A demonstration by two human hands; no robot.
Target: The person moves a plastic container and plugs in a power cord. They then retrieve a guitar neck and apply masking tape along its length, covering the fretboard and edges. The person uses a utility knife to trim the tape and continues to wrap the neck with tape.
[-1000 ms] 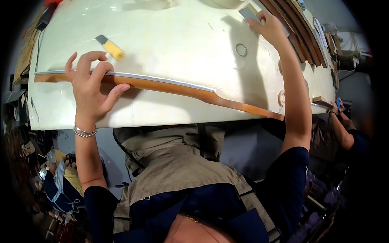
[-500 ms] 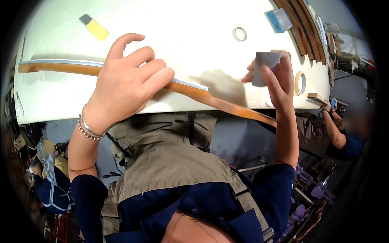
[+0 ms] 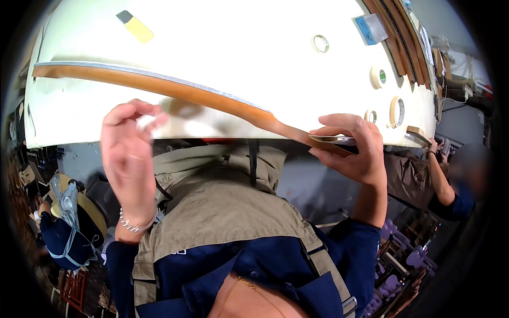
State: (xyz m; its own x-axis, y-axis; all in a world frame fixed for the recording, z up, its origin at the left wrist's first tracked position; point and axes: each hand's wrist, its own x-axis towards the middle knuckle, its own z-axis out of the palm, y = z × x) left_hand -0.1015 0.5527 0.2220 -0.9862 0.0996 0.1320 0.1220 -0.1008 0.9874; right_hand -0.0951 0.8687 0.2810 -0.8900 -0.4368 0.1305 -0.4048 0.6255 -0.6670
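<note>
A long wooden guitar neck [image 3: 201, 98] lies slanting across the white table, with pale grey covering along its far edge. Its narrow headstock end reaches past the table's near edge, where my right hand [image 3: 358, 151] is closed around it. A folded piece of grey sandpaper [image 3: 334, 139] sits in that same hand, between the fingers and the wood. My left hand [image 3: 130, 151] is raised on the near side of the neck, apart from it. Motion smears its curled fingers, so whether they hold anything is unclear.
A yellow-and-dark block [image 3: 136, 28] lies at the far left. Tape rolls [image 3: 396, 111] and a blue-labelled packet [image 3: 369, 29] are at right, beside stacked brown wooden strips [image 3: 392, 40]. Another person [image 3: 445, 185] works at the right end; one more sits at lower left.
My left hand has come off the guitar neck and drawn back toward me. My right hand has brought the sandpaper down and taken hold of the headstock end.
</note>
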